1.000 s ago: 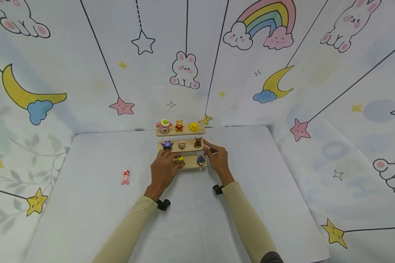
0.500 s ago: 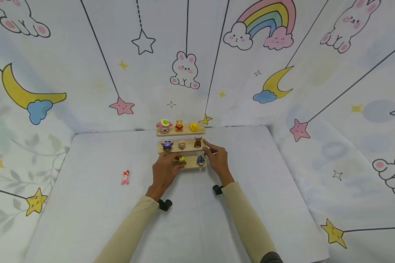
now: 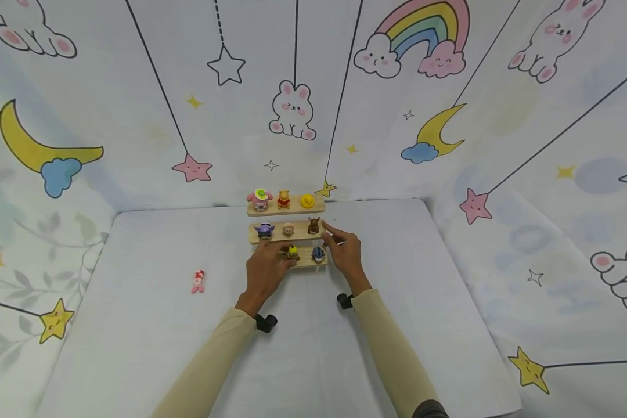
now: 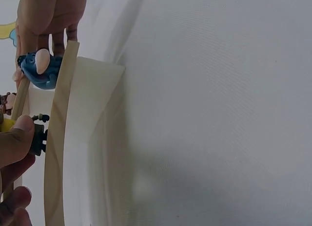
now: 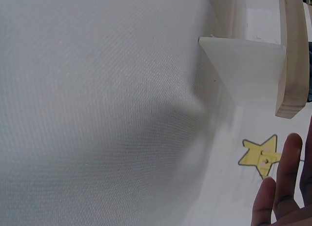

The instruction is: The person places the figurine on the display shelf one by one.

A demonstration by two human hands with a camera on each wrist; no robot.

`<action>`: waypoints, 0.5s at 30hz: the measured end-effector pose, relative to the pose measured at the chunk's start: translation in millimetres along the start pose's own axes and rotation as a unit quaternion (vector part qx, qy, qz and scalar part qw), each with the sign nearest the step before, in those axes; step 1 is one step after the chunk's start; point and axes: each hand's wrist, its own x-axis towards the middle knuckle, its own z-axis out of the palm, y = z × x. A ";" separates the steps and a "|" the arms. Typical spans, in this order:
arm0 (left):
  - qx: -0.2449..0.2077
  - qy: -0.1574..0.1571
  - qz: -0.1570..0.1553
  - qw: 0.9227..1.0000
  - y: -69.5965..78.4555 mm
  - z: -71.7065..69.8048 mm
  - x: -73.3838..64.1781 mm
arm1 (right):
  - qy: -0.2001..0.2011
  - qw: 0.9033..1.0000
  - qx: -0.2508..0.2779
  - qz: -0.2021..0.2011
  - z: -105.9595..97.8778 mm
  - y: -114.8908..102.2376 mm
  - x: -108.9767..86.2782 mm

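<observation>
My left hand pinches a small toy figurine with a yellow top at the lowest wooden shelf. In the left wrist view, the figurine's dark lower part stands at the plank, with the thumb across its side. Right of it on that shelf sits a blue donkey figurine. My right hand is at the right end of the middle shelf, fingers largely straight; their exact contact is hard to see. A brown figurine stands beside those fingertips.
The middle shelf also bears a purple figurine and a beige one. On the top shelf are a pink figurine, a bear and a yellow one. A red-and-pink figurine lies left on the white cloth.
My left hand has slid slightly to the right along the lowest shelf, and the yellow-topped figurine has moved with it toward the blue donkey. The right hand stays in place.
</observation>
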 end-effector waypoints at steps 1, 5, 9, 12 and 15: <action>-0.005 0.000 -0.002 1.000 0.0 -0.4 -0.2 | 0.000 1.000 0.001 0.000 -0.2 -0.3 0.0; -0.016 0.000 -0.003 1.000 -0.4 -0.8 -0.3 | -0.001 1.000 0.002 0.002 -0.7 -2.1 -0.3; -0.018 0.000 -0.004 1.000 -0.4 -0.9 0.3 | -0.001 1.000 -0.001 0.006 -0.7 -3.0 -0.1; -0.019 -0.007 -0.013 1.000 0.3 -2.2 0.6 | -0.001 1.000 -0.003 0.010 -0.4 -3.1 -0.2; -0.021 -0.019 -0.025 0.999 0.0 -4.5 0.1 | -0.001 1.000 -0.004 0.012 -0.3 -2.9 -0.4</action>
